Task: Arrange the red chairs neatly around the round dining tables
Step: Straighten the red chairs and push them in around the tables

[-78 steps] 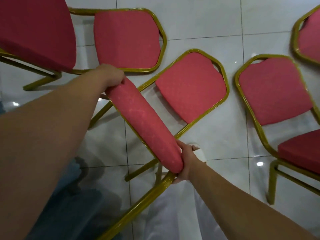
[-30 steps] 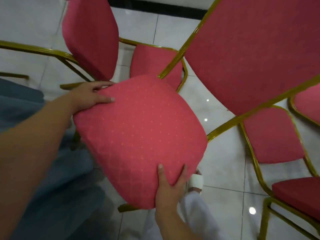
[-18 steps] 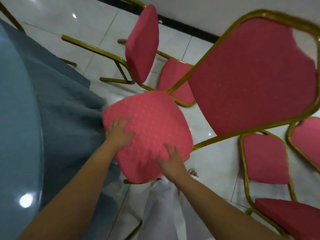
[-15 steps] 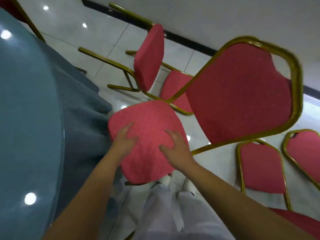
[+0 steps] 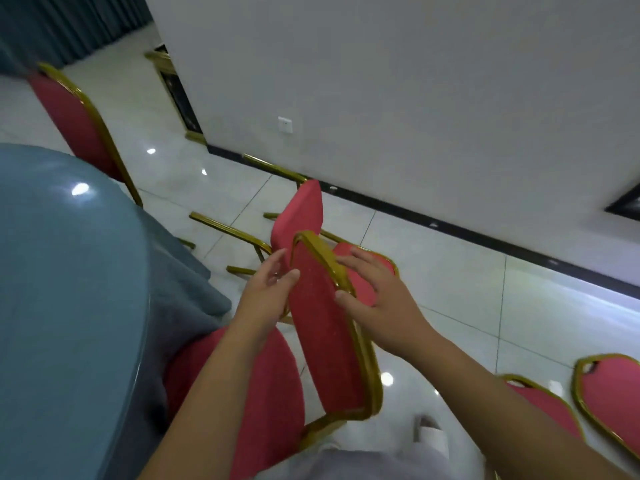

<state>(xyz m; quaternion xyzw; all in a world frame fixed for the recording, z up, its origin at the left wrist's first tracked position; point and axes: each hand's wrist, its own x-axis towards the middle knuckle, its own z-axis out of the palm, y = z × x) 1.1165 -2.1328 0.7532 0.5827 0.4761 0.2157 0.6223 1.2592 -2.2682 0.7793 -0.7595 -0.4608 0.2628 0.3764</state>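
Flanking upright red chair backrest (image 5: 325, 341) with left hand (image 5: 268, 289) and right hand (image 5: 377, 299), fingers spreading loose, only thumbs touching its edges, gripping nothing. Standing just beside blue-clothed round table (image 5: 62, 289), seat (image 5: 273, 393) partly hiding under left forearm (image 5: 214, 393). Lying tipped behind: another red chair (image 5: 299, 213); two more chairs (image 5: 609, 396) getting cut off at right.

- Our left hand (image 5: 272, 284) is held forward, palm turned rightward, fingers loosely extended.
- Our right hand (image 5: 375, 299) faces it, palm leftward, fingers spread.
- Both bare forearms angle forward, converging.
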